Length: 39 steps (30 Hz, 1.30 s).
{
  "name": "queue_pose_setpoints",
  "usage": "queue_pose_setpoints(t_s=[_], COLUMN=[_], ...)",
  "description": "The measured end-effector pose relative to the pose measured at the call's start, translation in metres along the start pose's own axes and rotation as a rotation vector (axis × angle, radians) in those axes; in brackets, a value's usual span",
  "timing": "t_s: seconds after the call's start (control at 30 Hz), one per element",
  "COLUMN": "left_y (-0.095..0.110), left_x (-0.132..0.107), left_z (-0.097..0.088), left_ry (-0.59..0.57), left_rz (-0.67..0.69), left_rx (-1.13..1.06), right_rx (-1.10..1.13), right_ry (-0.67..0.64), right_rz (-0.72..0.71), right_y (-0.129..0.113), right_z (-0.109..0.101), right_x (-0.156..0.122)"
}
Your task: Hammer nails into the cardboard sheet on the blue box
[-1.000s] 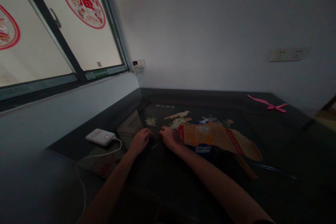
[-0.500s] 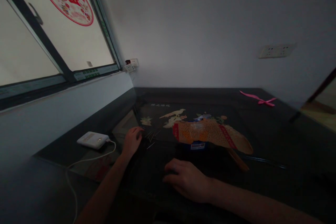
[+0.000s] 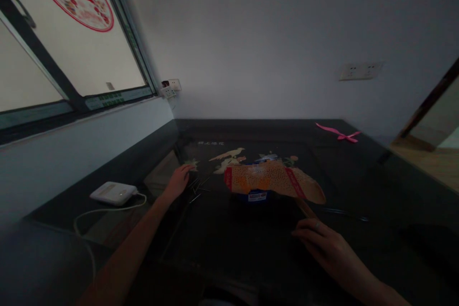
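Observation:
My left hand [image 3: 177,182] rests on the dark table left of several thin nail-like metal pieces [image 3: 196,188]. Its fingers are bent and drawn together, and anything between them is too small to see. My right hand [image 3: 324,245], a ring on one finger, closes over the near end of a wooden handle [image 3: 304,208]. The other end of that handle disappears under a tan, dotted packet with red bands [image 3: 267,177]. Beneath the packet's front edge sits a blue item with a white label [image 3: 257,196].
At left lies a white power bank [image 3: 114,193] with a white cable [image 3: 107,209]. A dark rod [image 3: 346,212] lies right of the packet. Toward the back right is a pink ribbon [image 3: 346,136]. The wall [image 3: 251,57] bounds the table [image 3: 229,244] behind, the window [image 3: 118,98] at left.
My right hand has moved right, from the table in front of the packet to the wooden handle. My left hand stays by the metal pieces. The whole view has shifted slightly right.

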<state>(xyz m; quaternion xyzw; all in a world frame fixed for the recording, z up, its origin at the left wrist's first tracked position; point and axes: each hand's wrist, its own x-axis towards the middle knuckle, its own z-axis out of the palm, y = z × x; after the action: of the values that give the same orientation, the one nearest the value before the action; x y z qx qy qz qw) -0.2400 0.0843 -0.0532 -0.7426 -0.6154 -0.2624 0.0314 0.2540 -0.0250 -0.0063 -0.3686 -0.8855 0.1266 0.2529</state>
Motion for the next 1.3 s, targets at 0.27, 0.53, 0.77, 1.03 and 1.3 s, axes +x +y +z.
queue_pose_setpoints(t_s=[0.27, 0.53, 0.77, 1.03, 1.3], left_y=[-0.009, -0.005, 0.009, 0.018, 0.019], left_x=[0.037, -0.002, 0.001, -0.006, -0.014], left_z=[0.0, -0.015, -0.013, -0.015, -0.015], left_ry=[-0.158, -0.145, -0.138, -0.12, -0.095], left_rz=[0.036, 0.021, 0.068, 0.06, 0.052], left_rx=[0.119, 0.073, 0.009, -0.019, -0.048], right_rx=[-0.017, 0.08, 0.099, 0.088, 0.099], right_ry=[0.079, 0.094, 0.077, 0.084, 0.084], right_rz=[0.097, 0.154, 0.147, 0.158, 0.147], right_y=[0.019, 0.026, 0.018, 0.018, 0.016], right_z=[0.005, 0.004, 0.004, 0.005, 0.008], right_x=[-0.019, -0.016, -0.016, -0.02, -0.018])
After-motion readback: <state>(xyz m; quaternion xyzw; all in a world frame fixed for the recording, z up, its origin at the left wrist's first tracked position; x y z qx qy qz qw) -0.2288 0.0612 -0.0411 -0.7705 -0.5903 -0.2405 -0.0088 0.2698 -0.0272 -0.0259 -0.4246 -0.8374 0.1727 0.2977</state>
